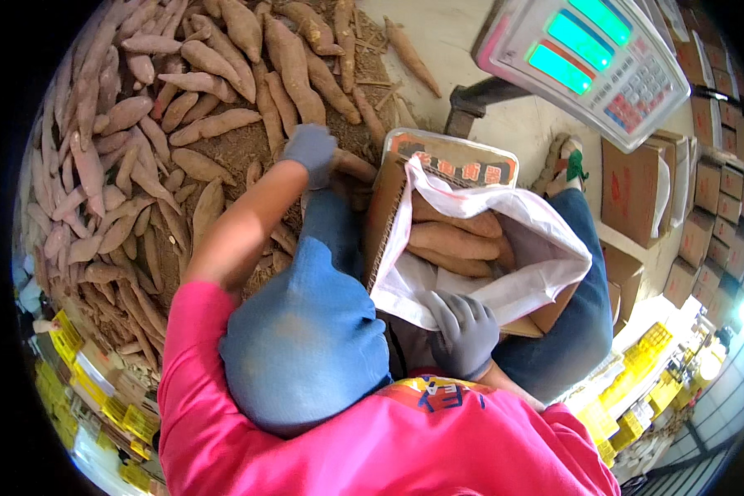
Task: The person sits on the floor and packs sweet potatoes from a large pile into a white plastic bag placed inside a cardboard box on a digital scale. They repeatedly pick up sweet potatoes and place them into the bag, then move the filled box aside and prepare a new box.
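My left hand (310,154), in a grey glove, reaches down at the edge of a pile of sweet potatoes (214,127). Its fingers are hidden from above, and a sweet potato (354,166) shows just right of them; I cannot tell whether it is gripped. My right hand (465,335), gloved alike, has its fingers curled over the near edge of a white woven liner bag (533,217). This liner stands with its mouth wide inside a cardboard carton (381,217) between my legs. Several large sweet potatoes (456,240) lie inside, toward the left.
Beyond the carton shows the platform of a bench scale (449,155); its lit display head (586,62) rises at upper right on a dark post (465,115). A lone sweet potato (412,56) lies on the floor. Cartons (635,186) stand at right, with yellow crates (632,372) farther back.
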A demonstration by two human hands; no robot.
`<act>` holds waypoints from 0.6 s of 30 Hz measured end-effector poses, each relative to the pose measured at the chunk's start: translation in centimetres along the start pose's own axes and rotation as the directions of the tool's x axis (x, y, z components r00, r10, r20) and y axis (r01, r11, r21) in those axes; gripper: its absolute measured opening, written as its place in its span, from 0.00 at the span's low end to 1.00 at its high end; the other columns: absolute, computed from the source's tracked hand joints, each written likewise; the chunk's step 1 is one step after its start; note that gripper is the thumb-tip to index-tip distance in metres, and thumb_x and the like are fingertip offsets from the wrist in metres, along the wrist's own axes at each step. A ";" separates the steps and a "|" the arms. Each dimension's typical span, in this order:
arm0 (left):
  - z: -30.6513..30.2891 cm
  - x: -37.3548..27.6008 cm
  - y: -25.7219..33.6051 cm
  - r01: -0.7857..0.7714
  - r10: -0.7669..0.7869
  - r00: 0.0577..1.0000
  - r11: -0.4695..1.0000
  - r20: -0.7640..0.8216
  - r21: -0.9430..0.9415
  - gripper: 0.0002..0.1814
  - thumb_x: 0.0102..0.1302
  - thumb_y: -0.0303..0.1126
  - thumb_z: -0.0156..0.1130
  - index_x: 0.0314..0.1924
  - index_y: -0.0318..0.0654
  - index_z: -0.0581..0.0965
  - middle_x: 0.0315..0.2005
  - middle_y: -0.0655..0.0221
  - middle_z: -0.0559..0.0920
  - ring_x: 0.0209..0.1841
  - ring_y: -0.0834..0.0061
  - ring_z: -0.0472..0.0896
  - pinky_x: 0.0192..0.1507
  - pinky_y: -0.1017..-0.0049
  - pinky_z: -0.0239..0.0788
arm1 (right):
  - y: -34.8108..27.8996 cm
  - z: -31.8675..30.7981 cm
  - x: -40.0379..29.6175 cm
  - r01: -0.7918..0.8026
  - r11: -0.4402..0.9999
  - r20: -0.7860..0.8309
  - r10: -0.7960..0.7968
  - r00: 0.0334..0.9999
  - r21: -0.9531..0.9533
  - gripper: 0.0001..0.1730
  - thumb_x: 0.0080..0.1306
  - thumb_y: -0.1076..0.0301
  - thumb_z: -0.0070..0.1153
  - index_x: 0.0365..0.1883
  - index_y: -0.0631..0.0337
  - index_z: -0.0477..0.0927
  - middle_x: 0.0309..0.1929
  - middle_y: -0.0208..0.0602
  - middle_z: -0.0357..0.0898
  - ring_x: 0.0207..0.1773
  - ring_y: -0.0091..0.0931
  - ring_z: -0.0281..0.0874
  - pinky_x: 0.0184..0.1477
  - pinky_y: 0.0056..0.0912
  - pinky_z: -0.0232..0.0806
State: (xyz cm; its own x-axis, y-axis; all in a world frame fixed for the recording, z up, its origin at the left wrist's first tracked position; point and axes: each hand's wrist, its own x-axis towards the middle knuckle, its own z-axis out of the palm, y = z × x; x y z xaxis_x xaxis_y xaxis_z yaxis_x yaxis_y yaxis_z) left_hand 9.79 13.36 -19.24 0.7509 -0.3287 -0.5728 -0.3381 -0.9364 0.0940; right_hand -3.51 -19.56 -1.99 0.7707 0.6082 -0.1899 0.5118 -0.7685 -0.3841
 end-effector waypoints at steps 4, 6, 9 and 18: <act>-0.2 -6.5 -2.0 0.396 -0.377 0.918 0.888 0.120 -0.233 0.15 0.61 0.34 0.61 0.49 0.46 0.83 0.46 0.57 0.83 0.52 0.54 0.81 0.52 0.56 0.74 | -0.1 -0.8 0.3 -0.001 1.000 -0.006 0.001 1.000 -0.026 0.30 0.56 0.62 0.56 0.60 0.50 0.77 0.50 0.33 0.80 0.50 0.32 0.78 0.46 0.38 0.70; 0.9 -10.3 -5.5 0.551 -0.517 0.834 0.765 0.194 -0.332 0.17 0.61 0.29 0.60 0.50 0.41 0.82 0.46 0.50 0.83 0.51 0.50 0.81 0.50 0.56 0.73 | 0.1 -1.1 0.2 0.005 1.000 -0.032 -0.006 0.999 -0.026 0.30 0.56 0.62 0.58 0.60 0.51 0.77 0.51 0.34 0.79 0.50 0.33 0.78 0.47 0.39 0.71; 0.9 -18.5 -10.5 0.540 -0.688 0.713 0.659 -0.131 -0.523 0.28 0.53 0.37 0.71 0.50 0.27 0.76 0.43 0.45 0.83 0.49 0.49 0.81 0.50 0.61 0.73 | 0.6 -1.2 1.0 0.054 0.999 -0.179 -0.054 0.982 -0.007 0.29 0.56 0.62 0.59 0.59 0.54 0.77 0.49 0.34 0.79 0.49 0.33 0.78 0.48 0.39 0.70; -26.8 -20.2 10.2 0.045 -0.071 0.826 0.997 -0.559 -0.060 0.20 0.54 0.28 0.61 0.49 0.34 0.78 0.39 0.52 0.82 0.44 0.49 0.81 0.50 0.57 0.72 | 2.1 -2.0 -1.8 -0.138 0.989 -0.286 0.119 0.951 -0.045 0.23 0.60 0.63 0.58 0.56 0.52 0.78 0.43 0.35 0.80 0.46 0.36 0.77 0.57 0.48 0.63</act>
State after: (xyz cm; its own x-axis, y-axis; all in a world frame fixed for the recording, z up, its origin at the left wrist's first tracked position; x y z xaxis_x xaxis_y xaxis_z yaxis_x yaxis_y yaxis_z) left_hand 6.38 7.18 15.05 0.9615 -0.2736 -0.0244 -0.2690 -0.9560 0.1171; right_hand -3.08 -22.63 -0.69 0.9024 0.4296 0.0321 0.4173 -0.8530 -0.3134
